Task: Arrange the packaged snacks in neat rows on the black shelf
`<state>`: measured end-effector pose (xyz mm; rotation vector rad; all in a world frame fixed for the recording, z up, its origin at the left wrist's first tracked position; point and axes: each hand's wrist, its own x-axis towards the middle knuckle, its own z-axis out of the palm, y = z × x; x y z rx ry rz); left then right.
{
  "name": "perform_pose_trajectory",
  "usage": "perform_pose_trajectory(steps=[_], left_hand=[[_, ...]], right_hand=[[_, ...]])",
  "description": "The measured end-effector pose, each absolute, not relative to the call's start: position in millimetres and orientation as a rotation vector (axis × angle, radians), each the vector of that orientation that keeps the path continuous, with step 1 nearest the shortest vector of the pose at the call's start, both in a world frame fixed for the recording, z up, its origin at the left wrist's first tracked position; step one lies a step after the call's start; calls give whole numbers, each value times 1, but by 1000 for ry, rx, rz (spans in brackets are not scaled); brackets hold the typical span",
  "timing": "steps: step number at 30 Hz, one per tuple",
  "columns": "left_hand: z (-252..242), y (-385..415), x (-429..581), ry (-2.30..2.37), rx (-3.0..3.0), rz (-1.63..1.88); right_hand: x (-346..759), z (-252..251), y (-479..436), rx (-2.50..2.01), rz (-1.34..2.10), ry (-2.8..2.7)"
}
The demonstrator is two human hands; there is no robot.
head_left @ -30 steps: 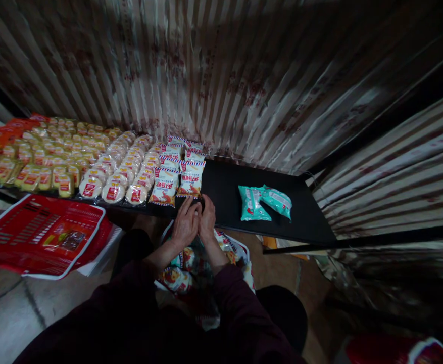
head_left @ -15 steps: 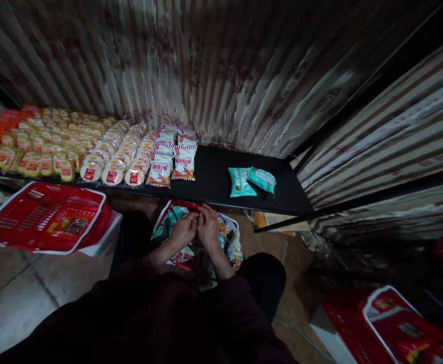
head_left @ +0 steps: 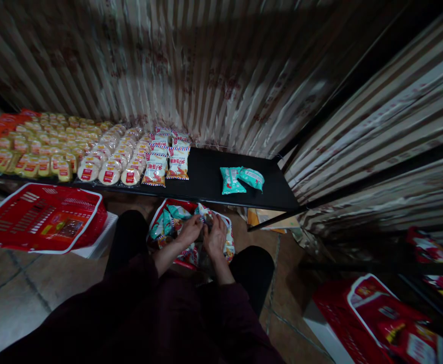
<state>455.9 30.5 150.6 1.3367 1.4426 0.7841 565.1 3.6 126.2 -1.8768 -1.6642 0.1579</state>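
Can't read any words for sure.
At nine o'clock, can spot red letters [head_left: 156, 167] on white packets [head_left: 178, 172], looking Chinese but too small to read. Farther out, can see tiny print on red labels [head_left: 108, 175] of round cakes [head_left: 111, 166]. Just as blurry on teal packets [head_left: 233, 181] in the middle and packets [head_left: 168, 222] in the basket [head_left: 152, 223] at seven.

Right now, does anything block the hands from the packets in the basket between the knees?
Nothing visible does: the left hand and right hand are at the open top of the basket, right among the packets.
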Motion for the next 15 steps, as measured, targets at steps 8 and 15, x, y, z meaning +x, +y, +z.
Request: perform_pose_trajectory(steps=[8,15], left_hand=[[144,35,461,1344,1083,845],[138,40,456,1176,691,968]], right_hand=[[570,113,5,-1773,214,-1667],[569,118,7,-1616,141,-1705]])
